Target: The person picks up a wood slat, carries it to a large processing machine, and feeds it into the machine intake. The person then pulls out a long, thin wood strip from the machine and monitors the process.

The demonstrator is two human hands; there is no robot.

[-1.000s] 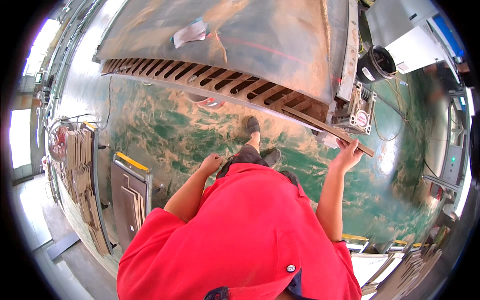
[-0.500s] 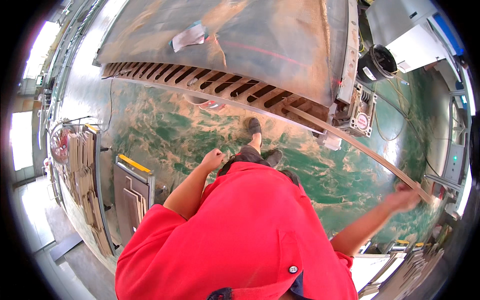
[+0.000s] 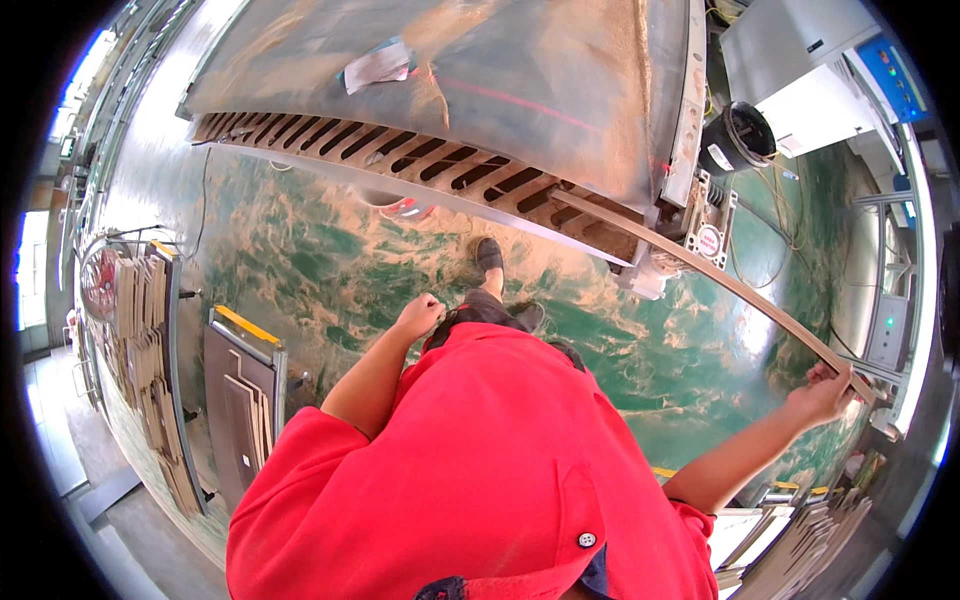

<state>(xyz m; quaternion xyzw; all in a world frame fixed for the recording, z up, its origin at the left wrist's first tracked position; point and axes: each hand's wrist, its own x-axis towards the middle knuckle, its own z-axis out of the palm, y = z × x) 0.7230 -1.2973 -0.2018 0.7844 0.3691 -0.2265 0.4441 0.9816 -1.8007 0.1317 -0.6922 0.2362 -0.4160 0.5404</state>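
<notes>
Dusty green floor [image 3: 640, 360], long thin brown strip [image 3: 740, 288]

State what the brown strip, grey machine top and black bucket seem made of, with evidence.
Brown strip: probably wood or fibreboard, matt; its brown colour and slender, flat-sided form suggest this.
Grey machine top: possibly sheet metal, dully sheened beneath tan dust; its smooth grey surface fits.
Black bucket: likely plastic, smooth; its even black wall suggests this.
</notes>
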